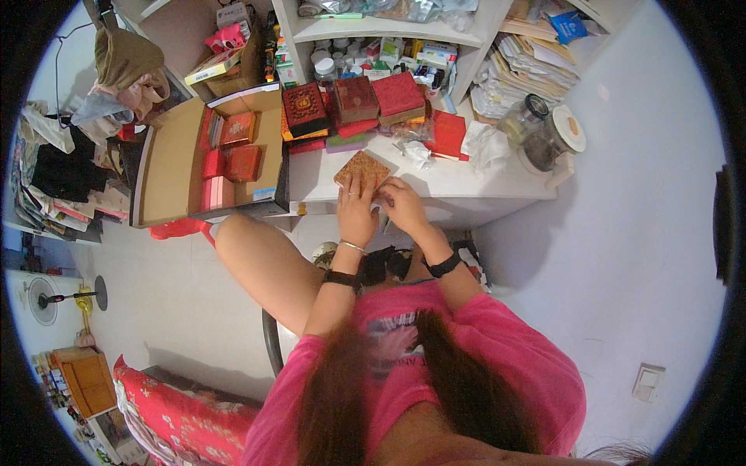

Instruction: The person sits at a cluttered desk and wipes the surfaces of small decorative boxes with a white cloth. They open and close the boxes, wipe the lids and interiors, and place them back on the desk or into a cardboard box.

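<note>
A small brown patterned box point(362, 165) lies at the front edge of the white desk point(317, 180). My left hand point(356, 204) rests its spread fingers on the near part of the box. At the box's right corner is my right hand point(401, 201), its fingers curled; whether they grip the box cannot be told. Behind stand a dark red carved box point(305, 108), a brown-red box point(356, 99) and a bright red box point(398, 96). An open cardboard carton point(271, 151) on the left holds several red boxes point(242, 163) and pink boxes point(217, 192).
Crumpled white tissue point(417, 154), a red envelope-like packet point(447, 133) and a glass pot with a white lid point(548, 140) stand or lie on the right of the desk. Shelves behind hold bottles, medicine-like boxes and a stack of papers point(518, 76). A wall borders the right side.
</note>
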### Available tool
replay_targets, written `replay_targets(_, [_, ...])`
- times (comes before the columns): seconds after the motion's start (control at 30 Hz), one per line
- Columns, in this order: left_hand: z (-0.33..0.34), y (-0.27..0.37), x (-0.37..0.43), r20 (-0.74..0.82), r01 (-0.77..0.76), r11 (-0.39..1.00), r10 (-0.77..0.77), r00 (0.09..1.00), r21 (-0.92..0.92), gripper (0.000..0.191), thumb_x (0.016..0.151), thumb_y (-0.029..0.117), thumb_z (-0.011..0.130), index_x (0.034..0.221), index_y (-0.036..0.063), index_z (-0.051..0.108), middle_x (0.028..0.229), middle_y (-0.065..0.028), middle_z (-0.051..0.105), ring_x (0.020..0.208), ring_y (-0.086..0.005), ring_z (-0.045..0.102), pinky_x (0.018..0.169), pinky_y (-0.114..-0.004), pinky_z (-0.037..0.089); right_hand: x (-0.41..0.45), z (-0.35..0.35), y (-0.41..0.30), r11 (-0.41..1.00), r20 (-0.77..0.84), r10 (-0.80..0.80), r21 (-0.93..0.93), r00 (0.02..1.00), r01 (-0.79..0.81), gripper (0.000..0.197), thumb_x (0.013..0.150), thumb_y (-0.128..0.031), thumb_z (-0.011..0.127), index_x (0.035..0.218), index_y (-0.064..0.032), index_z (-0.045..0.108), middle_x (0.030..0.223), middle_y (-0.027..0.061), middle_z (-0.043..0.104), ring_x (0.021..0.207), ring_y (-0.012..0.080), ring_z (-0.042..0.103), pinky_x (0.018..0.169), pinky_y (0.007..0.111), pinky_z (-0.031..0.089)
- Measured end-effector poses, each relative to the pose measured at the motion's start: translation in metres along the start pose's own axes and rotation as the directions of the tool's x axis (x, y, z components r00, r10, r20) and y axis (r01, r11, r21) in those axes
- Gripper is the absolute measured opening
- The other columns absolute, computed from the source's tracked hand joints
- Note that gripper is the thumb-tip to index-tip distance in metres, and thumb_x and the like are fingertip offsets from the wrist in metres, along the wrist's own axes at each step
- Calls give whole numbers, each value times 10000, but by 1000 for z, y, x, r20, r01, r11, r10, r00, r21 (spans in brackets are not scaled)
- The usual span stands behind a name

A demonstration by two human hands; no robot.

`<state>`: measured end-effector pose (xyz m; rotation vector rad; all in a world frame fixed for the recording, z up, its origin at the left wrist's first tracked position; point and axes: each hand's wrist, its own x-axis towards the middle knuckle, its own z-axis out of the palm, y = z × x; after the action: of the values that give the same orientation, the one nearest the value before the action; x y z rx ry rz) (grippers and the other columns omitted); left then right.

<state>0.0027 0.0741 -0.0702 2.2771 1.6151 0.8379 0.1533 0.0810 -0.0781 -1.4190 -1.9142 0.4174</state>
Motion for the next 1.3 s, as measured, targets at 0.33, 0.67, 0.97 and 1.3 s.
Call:
replay_targets(0.33, [5,-23,7,-105,-25,985,7,995,-171,418,875,77,607,1290,32,577,1386,-178,516,1303,-387,453,1065,-440,401,4,-2,12,953,3,224,207,975,-220,261,827,-84,662,1080,-23,641,1079,124,598,984,288,606,846,391,509])
replay_targets(0.67, [3,-24,4,-50,-25,980,15,999,-197,408,914,114,585,1314,35,559,1415,-171,490,1342,-376,414,1076,-426,391,20,18,41,896,-55,305,356,951,-267,284,859,-196,729,1049,2,657,991,94,583,863,190,618,743,307,507])
replay_targets(0.97, [-7,-21,17,-159,33,929,-98,982,-370,333,985,199,519,1260,29,596,1294,-181,590,1266,-365,501,1059,-428,393,19,6,32,989,48,81,117,996,-87,246,785,-155,754,1006,-52,723,1043,144,539,985,300,556,834,394,484])
replay_targets(1.3, [-7,-20,12,-93,11,943,-44,995,-332,348,947,186,578,1277,80,611,1369,-175,538,1312,-373,454,1082,-427,375,19,9,2,969,-30,-85,-236,996,76,210,829,-191,693,973,-40,705,1112,163,545,1036,336,520,888,433,450])
